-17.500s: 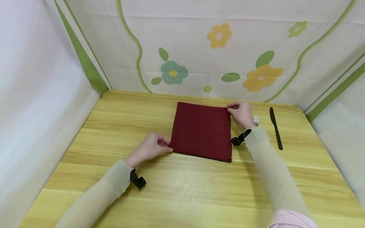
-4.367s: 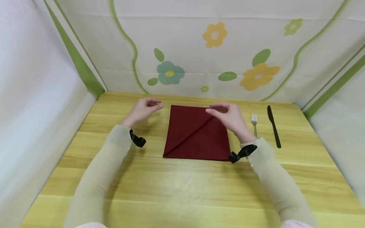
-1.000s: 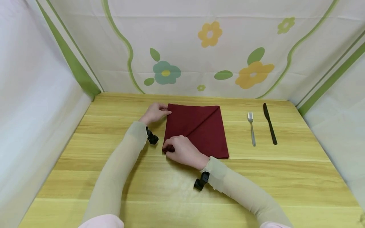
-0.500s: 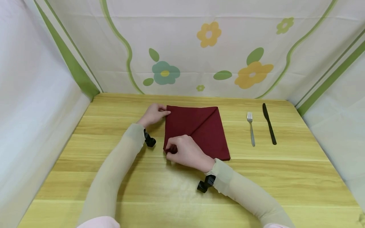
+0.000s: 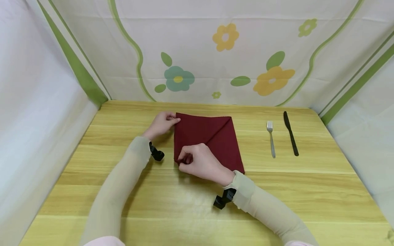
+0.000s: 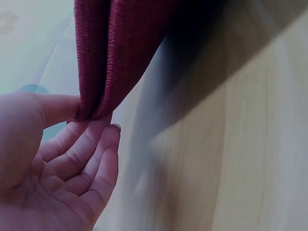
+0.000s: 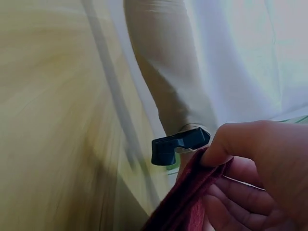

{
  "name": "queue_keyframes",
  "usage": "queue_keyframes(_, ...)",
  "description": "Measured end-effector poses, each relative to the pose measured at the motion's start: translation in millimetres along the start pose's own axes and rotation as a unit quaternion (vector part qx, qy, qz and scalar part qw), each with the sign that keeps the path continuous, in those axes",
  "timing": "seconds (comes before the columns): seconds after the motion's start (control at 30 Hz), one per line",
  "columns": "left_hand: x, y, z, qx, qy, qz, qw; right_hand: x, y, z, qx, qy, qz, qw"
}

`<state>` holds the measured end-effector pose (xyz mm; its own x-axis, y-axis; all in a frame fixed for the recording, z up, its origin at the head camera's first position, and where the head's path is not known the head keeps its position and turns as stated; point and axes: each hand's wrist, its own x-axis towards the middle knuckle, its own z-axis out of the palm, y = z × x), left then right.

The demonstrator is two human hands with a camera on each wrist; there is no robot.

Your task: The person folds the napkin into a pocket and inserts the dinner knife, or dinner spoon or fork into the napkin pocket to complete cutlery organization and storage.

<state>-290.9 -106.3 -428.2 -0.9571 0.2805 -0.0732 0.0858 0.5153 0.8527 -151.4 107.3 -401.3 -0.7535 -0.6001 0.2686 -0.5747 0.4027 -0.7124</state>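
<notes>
A dark red cloth napkin, folded to a square with a diagonal fold across its top, lies at the middle of the table. My left hand pinches its far left corner between thumb and fingers. In the left wrist view that corner of the napkin hangs in layered folds from the fingertips, above the wood. My right hand reaches across the near side and pinches the near left corner, hiding part of the front edge. The right wrist view shows the gathered cloth layers of the napkin between thumb and fingers.
To the right of the napkin a silver fork lies on the wooden table, with a black knife beyond it. A white floral curtain rises behind the back edge. Each wrist wears a small black camera.
First the napkin was a plain square; later a diagonal fold showed on it. Both hands then took its left corners. Over the last half second napkin and left hand shifted slightly left.
</notes>
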Motion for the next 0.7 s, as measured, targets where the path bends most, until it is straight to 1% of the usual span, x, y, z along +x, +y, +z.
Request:
queue_keyframes(0.17,-5.2,-2.5,-10.2,-0.022,0.008,0.007,0.9997,3,-6,-1,0.036,0.01,0.008,0.999)
queue_keyframes(0.3,-7.2,-2.9,-16.3,-0.041,0.019,0.012,0.9989,5,-12,-3,0.064,0.014,0.007,0.998)
queue_keyframes(0.43,-10.5,1.4,-20.8,-0.071,0.031,0.012,0.9969,7,-18,-4,0.082,0.015,0.001,0.997)
queue_keyframes(0.6,-15.6,8.5,-24.1,-0.093,0.036,0.012,0.995,9,-23,-4,0.104,0.02,0.004,0.994)
queue_keyframes(0.7,-19.2,14.3,-27.0,-0.128,0.043,0.018,0.9907,10,-26,-5,0.124,0.022,0.009,0.992)
